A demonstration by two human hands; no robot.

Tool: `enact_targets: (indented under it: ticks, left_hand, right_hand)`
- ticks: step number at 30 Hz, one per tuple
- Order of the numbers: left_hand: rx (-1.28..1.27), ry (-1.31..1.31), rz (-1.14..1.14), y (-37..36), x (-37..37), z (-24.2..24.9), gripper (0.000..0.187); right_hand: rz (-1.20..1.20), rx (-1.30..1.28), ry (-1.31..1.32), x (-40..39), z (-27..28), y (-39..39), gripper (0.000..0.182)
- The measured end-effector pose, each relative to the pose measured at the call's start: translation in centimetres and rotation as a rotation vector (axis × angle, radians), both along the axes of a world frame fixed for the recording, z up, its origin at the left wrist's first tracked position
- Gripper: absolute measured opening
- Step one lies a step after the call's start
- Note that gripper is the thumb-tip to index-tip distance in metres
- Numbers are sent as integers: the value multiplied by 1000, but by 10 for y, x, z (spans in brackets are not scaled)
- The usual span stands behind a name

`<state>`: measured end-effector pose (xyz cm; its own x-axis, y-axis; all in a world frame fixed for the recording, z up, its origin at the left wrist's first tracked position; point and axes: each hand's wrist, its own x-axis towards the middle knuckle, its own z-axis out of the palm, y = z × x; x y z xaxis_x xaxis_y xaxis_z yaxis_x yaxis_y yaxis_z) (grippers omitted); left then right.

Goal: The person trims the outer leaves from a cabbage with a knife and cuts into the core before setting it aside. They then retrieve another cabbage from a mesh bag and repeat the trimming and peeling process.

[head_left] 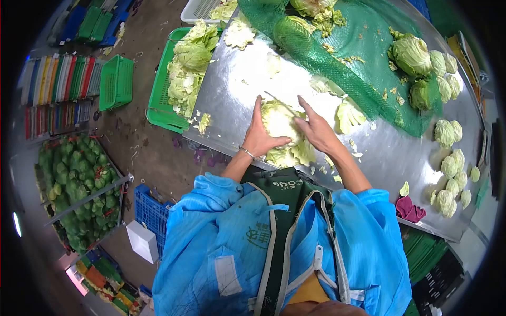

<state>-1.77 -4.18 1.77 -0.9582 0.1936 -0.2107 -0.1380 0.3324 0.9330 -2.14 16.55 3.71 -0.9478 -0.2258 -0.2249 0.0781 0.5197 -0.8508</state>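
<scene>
A pale green cabbage head (278,121) sits at the near edge of the metal table, between my two hands. My left hand (258,136) is wrapped round its left side, thumb across the near face. On the right, my right hand (319,131) presses its thumb against the cabbage. A thin dark knife blade (278,100) slants over the top of the head toward that hand; its handle is hidden by the fingers. Loose outer leaves (292,154) lie under and in front of the cabbage. Another cut leaf (349,117) rests to the right.
Green netting (363,58) with untrimmed cabbages (412,55) covers the table's far side. Several trimmed heads (447,204) line the right side, near a purple cloth (410,209). A green crate (158,100) of leaves stands left of the table (226,100). Farther left is a bin of green produce (79,179).
</scene>
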Motion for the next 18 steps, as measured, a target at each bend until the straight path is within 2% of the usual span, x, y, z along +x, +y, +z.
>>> enact_targets:
  ticks: [2, 3, 6, 7, 9, 12, 15, 16, 17, 18]
  left_hand:
    - [-40, 101, -25, 2, -1, -10, 131]
    - [-67, 91, 66, 4, 5, -10, 127]
    - [1, -34, 257, 12, 23, -19, 123]
    - [115, -147, 263, 13, 25, -16, 114]
    - [-32, -123, 222, 11, 16, -14, 110]
    - [-151, -69, 104, 7, 3, -15, 105]
    - [-218, -12, -38, 4, -8, -13, 106]
    - [-206, -27, -44, 2, -11, -15, 107]
    - [-193, -45, -48, 1, -13, -18, 107]
    - [-182, -70, -52, 0, -11, -21, 108]
  right_hand:
    - [161, -2, -31, -13, -7, -6, 55]
    - [146, 8, 17, -15, -6, -9, 47]
    - [110, 198, -10, -15, 2, -11, 35]
    - [74, 204, 35, -14, -3, -11, 33]
    - [-5, 218, 135, -11, -22, -10, 29]
    - [-123, 275, -18, -17, -52, -2, 30]
    - [-261, 182, -60, -13, -82, 32, 34]
    - [-289, 151, -69, -15, -70, 34, 35]
    - [-272, 145, -225, -16, -56, 43, 39]
    - [-209, 113, -99, -12, -41, 40, 40]
